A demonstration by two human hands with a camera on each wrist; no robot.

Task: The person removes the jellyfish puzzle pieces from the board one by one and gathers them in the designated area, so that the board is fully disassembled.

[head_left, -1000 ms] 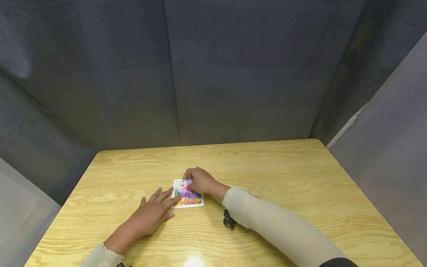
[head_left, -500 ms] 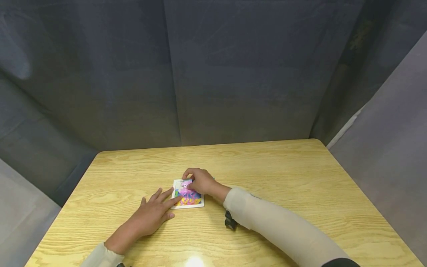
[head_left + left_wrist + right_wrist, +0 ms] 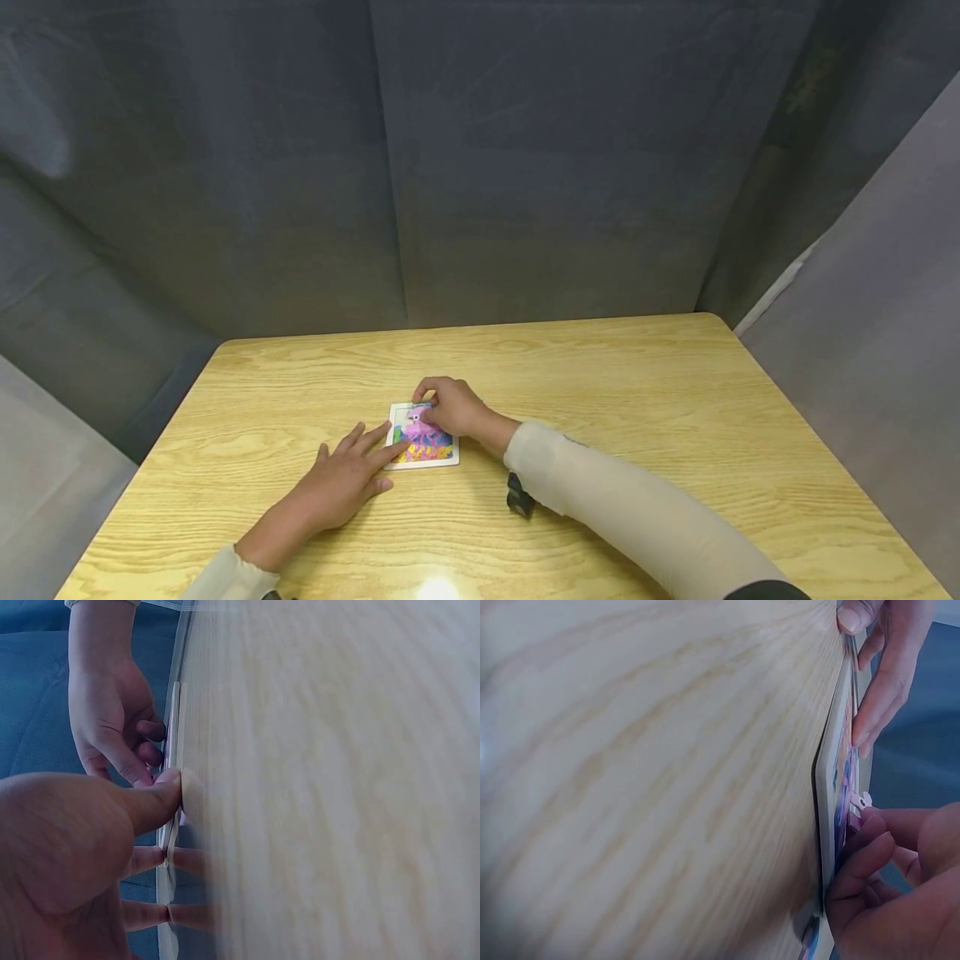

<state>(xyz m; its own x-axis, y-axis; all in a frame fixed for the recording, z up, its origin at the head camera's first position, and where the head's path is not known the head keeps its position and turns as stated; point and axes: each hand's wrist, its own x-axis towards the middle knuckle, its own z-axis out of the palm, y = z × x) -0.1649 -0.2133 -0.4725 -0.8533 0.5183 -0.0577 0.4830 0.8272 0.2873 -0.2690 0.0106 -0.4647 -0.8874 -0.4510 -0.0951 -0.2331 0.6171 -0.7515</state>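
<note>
Picture board (image 3: pixel 422 465): white-framed, super colourful
Left hand (image 3: pixel 341 486): fingers kinda splayed, one tip over the board's left edge
Right hand (image 3: pixel 454 409): pinching a pink piece (image 3: pixel 416 413) at the board's top half
Wood table (image 3: pixel 600 400): under the board
Dark curtain (image 3: pixel 540 175): way behind the board

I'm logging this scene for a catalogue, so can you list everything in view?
table: 1, light wood grain, centre
picture board: 1, white frame with multicoloured picture, on the table
pink piece: 1, pink with a printed eye, at the board
loose piece: 1, bluish, blurred, near the board's corner
dark cloth: panel count unclear, dark grey-blue, behind the table
paler cloth: panel count unclear, greyish, at both sides
sleeves: 2, cream, one per arm
black devices: 2, black, by the sleeve cuffs
left hand: 1, bare, fingers on the board's edge
right hand: 1, bare, pinching the pink piece
</note>
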